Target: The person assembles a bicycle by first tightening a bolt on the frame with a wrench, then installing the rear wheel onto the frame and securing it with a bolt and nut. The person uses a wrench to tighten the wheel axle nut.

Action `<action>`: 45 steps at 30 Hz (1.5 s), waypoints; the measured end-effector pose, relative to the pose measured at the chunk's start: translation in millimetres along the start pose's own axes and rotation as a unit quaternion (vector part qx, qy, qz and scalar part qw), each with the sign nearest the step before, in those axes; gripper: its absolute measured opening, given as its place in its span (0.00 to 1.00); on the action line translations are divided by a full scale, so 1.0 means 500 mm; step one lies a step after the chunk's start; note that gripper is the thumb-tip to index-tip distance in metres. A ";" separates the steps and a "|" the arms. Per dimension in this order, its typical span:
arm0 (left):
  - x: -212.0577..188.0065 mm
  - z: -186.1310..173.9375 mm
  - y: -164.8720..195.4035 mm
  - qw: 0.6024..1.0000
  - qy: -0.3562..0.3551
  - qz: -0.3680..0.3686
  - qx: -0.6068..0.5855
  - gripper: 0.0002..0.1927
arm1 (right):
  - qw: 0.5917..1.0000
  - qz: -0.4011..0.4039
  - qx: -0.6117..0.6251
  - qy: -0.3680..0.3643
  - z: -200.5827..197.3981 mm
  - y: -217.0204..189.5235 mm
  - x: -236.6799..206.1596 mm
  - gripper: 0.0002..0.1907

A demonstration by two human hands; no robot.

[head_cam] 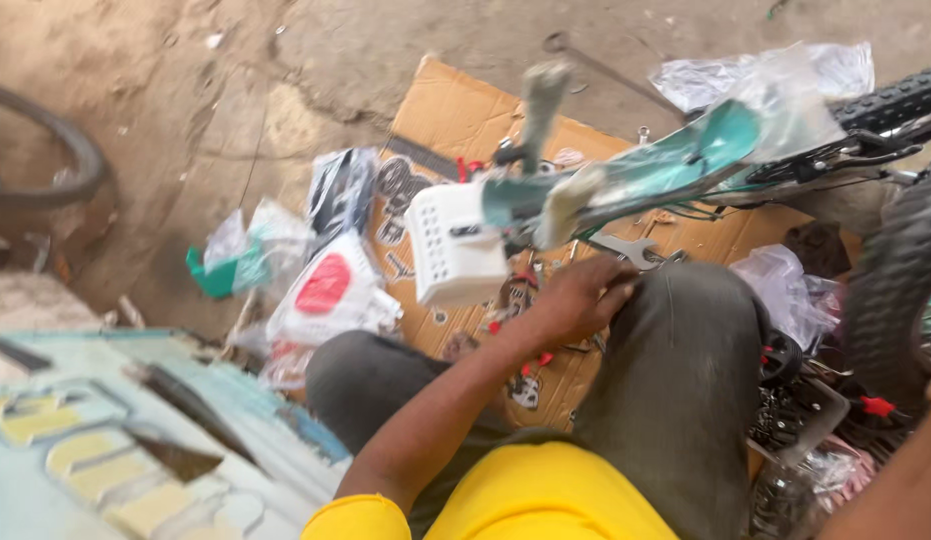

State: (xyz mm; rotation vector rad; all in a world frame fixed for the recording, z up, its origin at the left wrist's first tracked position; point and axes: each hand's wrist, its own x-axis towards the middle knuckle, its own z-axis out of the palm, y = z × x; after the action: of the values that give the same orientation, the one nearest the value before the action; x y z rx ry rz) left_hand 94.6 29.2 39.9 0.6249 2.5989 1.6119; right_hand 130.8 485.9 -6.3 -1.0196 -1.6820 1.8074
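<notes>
Wrench (630, 250) on the cardboard sheet (455, 110), just past my left hand (580, 295).
I see my left hand resting by my knee, fingers curled loosely, touching the wrench's near end; I cannot tell if it grips it. My right arm shows only at the frame's corner, hand out of view. A teal bike frame (675, 160) with a white basket (455, 245) hangs above.

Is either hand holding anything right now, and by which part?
Cannot be told: the left hand rests on the knee beside a wrench, its fingers hidden. The right hand is out of view.
</notes>
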 end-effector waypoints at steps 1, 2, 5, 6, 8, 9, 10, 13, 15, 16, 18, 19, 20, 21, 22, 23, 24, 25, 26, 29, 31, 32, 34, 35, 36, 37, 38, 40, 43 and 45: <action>-0.014 -0.024 0.025 1.000 0.010 0.009 -0.024 0.13 | 0.999 -0.030 -0.015 -0.040 0.006 -0.031 -0.048 0.07; -0.030 -0.049 0.045 0.999 0.021 0.016 -0.046 0.13 | 0.994 -0.061 -0.031 -0.084 0.021 -0.058 -0.101 0.07; -0.080 -0.100 0.096 0.985 0.068 0.010 -0.156 0.13 | 0.957 -0.196 -0.045 -0.210 0.091 -0.128 -0.268 0.07; -0.098 -0.111 0.107 0.976 0.086 0.002 -0.200 0.13 | 0.931 -0.265 -0.042 -0.248 0.120 -0.143 -0.325 0.08; -0.138 -0.136 0.114 0.939 0.086 -0.042 -0.330 0.14 | 0.846 -0.422 -0.027 -0.324 0.186 -0.154 -0.443 0.08; -0.161 -0.153 0.112 0.912 0.090 -0.051 -0.398 0.14 | 0.830 -0.420 0.020 -0.366 0.223 -0.152 -0.503 0.09; -0.187 -0.166 0.108 0.878 0.092 -0.062 -0.465 0.14 | 0.844 -0.326 0.087 -0.417 0.251 -0.147 -0.564 0.09; -0.273 -0.218 0.086 0.783 0.138 -0.034 -0.606 0.15 | 0.818 -0.300 0.111 -0.478 0.349 -0.143 -0.712 0.10; -0.328 -0.261 0.065 0.755 0.170 -0.011 -0.634 0.15 | 0.765 -0.385 0.053 -0.514 0.405 -0.150 -0.782 0.03; -0.357 -0.276 0.056 0.733 0.189 0.000 -0.654 0.15 | 0.747 -0.405 0.044 -0.525 0.439 -0.153 -0.805 0.07; -0.402 -0.296 0.046 0.716 0.214 0.011 -0.664 0.15 | 0.687 -0.461 0.076 -0.557 0.490 -0.165 -0.832 0.07; -0.421 -0.300 0.043 0.707 0.227 0.018 -0.670 0.16 | 0.670 -0.477 0.065 -0.564 0.511 -0.170 -0.838 0.07; -0.433 -0.306 0.039 0.700 0.241 0.022 -0.672 0.16 | 0.653 -0.493 0.058 -0.572 0.532 -0.172 -0.846 0.08; -0.444 -0.309 0.037 0.695 0.252 0.026 -0.673 0.16 | 0.636 -0.508 0.052 -0.579 0.549 -0.172 -0.851 0.09; -0.453 -0.310 0.036 0.691 0.264 0.029 -0.672 0.16 | 0.622 -0.499 0.029 -0.603 0.563 -0.171 -0.850 0.09; -0.459 -0.311 0.035 0.690 0.273 0.033 -0.670 0.16 | 0.605 -0.492 0.009 -0.626 0.575 -0.166 -0.852 0.10; -0.463 -0.311 0.036 0.687 0.280 0.038 -0.669 0.16 | 0.588 -0.486 -0.013 -0.646 0.585 -0.160 -0.850 0.10; -0.466 -0.310 0.035 0.683 0.287 0.042 -0.671 0.17 | 0.589 -0.468 -0.003 -0.659 0.594 -0.150 -0.847 0.11; -0.468 -0.309 0.035 0.681 0.294 0.047 -0.669 0.17 | 0.589 -0.447 0.007 -0.673 0.599 -0.136 -0.847 0.12; -0.469 -0.297 0.026 0.680 0.305 0.065 -0.663 0.17 | 0.609 -0.407 0.010 -0.681 0.605 -0.083 -0.841 0.14; -0.465 -0.284 0.013 0.680 0.299 0.078 -0.665 0.18 | 0.663 -0.251 0.010 -0.705 0.604 -0.042 -0.834 0.14; -0.457 -0.277 0.002 0.681 0.297 0.084 -0.665 0.18 | 0.692 -0.098 0.013 -0.715 0.603 -0.021 -0.829 0.15; -0.441 -0.262 -0.021 0.693 0.286 0.102 -0.654 0.18 | 0.702 0.100 0.058 -0.703 0.602 0.012 -0.816 0.16; -0.432 -0.256 -0.033 0.736 0.340 0.093 -0.578 0.18 | 0.695 0.148 0.100 -0.697 0.602 0.025 -0.808 0.16; -0.424 -0.251 -0.041 0.775 0.392 0.073 -0.490 0.19 | 0.686 0.197 0.140 -0.686 0.601 0.034 -0.803 0.16; -0.415 -0.248 -0.048 0.824 0.476 0.015 -0.307 0.22 | 0.690 0.186 0.127 -0.688 0.602 0.040 -0.796 0.16; -0.411 -0.245 -0.048 0.851 0.478 0.013 -0.217 0.20 | 0.693 0.172 0.114 -0.690 0.603 0.041 -0.788 0.16; -0.400 -0.241 -0.042 0.883 0.469 0.009 -0.032 0.18 | 0.682 0.139 0.095 -0.712 0.607 0.035 -0.772 0.14; -0.387 -0.234 -0.011 0.811 0.491 -0.056 -0.312 0.29 | 0.640 0.096 0.102 -0.755 0.618 0.015 -0.743 0.14; -0.369 -0.234 0.006 0.833 0.482 -0.032 -0.271 0.29 | 0.639 0.087 0.130 -0.753 0.627 0.003 -0.725 0.14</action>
State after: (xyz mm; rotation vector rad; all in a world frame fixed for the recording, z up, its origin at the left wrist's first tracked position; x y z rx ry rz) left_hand 239.2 -133.4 62.0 -0.4477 2.2644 3.0144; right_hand 111.7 11.4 57.9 0.9424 -1.7984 3.2060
